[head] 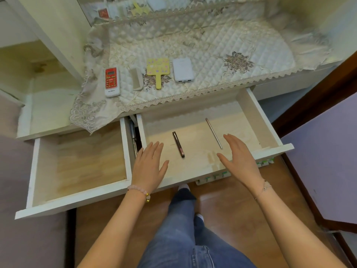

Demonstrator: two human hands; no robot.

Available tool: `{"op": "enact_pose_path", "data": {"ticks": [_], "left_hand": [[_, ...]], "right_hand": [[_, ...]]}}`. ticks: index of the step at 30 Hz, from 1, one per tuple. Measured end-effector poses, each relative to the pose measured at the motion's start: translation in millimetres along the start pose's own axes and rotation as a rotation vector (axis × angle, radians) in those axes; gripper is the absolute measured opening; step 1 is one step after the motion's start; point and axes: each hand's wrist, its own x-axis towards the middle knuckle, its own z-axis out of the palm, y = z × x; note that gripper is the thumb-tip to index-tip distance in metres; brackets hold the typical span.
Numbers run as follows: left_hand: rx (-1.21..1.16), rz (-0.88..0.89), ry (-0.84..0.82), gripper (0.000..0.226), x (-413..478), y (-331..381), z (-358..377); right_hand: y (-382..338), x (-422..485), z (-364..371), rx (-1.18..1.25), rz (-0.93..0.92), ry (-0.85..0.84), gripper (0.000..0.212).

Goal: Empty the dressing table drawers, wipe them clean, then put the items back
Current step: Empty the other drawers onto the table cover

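Observation:
Two white drawers are pulled out. The right drawer (268, 130) holds a dark pen-like tube (178, 144) and a thin silver rod (213, 133). My left hand (149, 165) hovers open over that drawer's front left corner. My right hand (239, 157) hovers open over its front right part, beside the rod. Neither hand touches an item. The left drawer (32, 171) shows only its bare wooden bottom. On the quilted table cover (212, 60) lie a red-and-white remote (112, 82), a beige comb (136, 79), a yellow hand mirror (158, 71) and a white power bank (183, 70).
A power strip (216, 176) lies on the wooden floor under the right drawer. My legs in jeans (183, 229) stand in front of the drawers. A purple surface (324, 161) is at the right, and a mirror (154, 6) stands behind the table.

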Motion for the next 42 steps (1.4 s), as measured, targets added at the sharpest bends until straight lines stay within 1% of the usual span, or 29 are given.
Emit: {"op": "enact_pose_path", "data": {"ticks": [3,7,12,17,21,25,29,33,38,42], "left_hand": [[-0.039,-0.024,-0.044,0.056,16,-1,9],[-0.094,-0.063,-0.127,0.059,47,-3,27],[-0.213,-0.160,-0.217,0.060,85,1,50],[-0.381,-0.314,-0.267,0.060,112,18,68],[-0.368,-0.475,-0.327,0.055,124,33,83],[-0.398,-0.605,-0.311,0.045,132,48,94],[-0.436,-0.707,-0.326,0.042,136,62,101],[-0.492,-0.767,-0.321,0.029,141,71,104],[-0.546,-0.839,-0.275,0.016,141,76,102],[-0.614,-0.840,-0.243,0.014,141,81,98]], "right_hand": [[5,26,5,-0.026,-0.010,-0.017,0.063],[12,68,16,-0.029,0.000,-0.070,0.062],[24,110,32,-0.056,0.043,-0.147,0.060],[38,138,49,-0.079,0.102,-0.198,0.061],[47,151,58,-0.100,0.123,-0.220,0.060],[47,159,64,-0.148,0.233,-0.233,0.042],[51,161,67,-0.094,0.321,-0.286,0.028],[55,163,68,-0.050,0.375,-0.285,0.011],[57,165,66,-0.083,0.394,-0.304,0.010],[59,164,61,-0.024,0.414,-0.364,0.010]]}}
